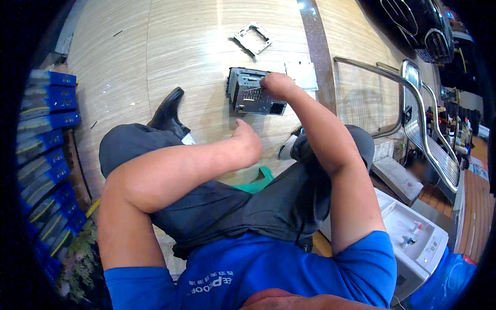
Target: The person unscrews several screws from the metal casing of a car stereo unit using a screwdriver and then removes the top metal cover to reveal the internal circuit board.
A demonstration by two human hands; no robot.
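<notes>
A boxy metal electronic unit, with a dark front edge and a perforated side, sits on the floor between my feet. It looks like a car stereo. My right hand is over its far right part, fingers closed. A thin light-coloured rod juts leftward from those fingers across the unit; its other end is hidden. Just nearer than the unit is my left hand, its thumb pointing toward it. The left fingers are hidden behind the hand, so what they hold does not show.
Beyond the unit lie a metal bracket frame and a flat pale plate. A green plastic piece shows between my legs. A chrome-framed chair and a white water dispenser stand right; blue packages line the left.
</notes>
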